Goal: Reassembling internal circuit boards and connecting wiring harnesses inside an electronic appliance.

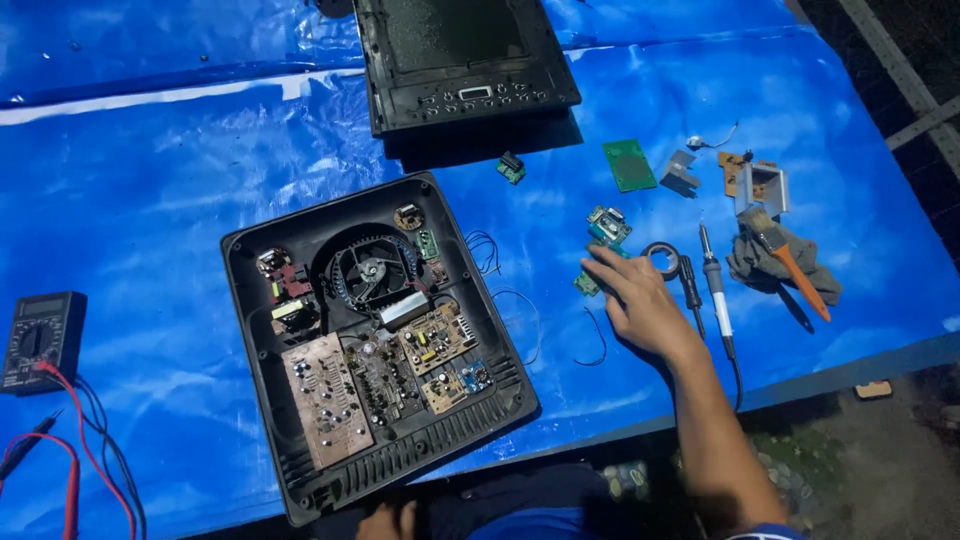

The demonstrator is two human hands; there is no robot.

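My right hand (636,300) reaches out over the blue tarp, fingertips touching a small green circuit board (590,282) beside another small board (608,224). A roll of solder wire (662,259) lies just right of the fingers. My left hand (388,521) rests low at the bottom edge, near the front rim of the opened black appliance base (255,330), its fingers curled; whether it holds anything is hidden. Inside the base are a round fan (370,270) and several circuit boards (325,400).
The black top cover with control panel (460,65) lies at the back. A multimeter (38,338) with red and black leads sits far left. A soldering iron (716,290), screwdriver (690,285), brush (785,250), grey rag, green board (629,164) and small parts lie right.
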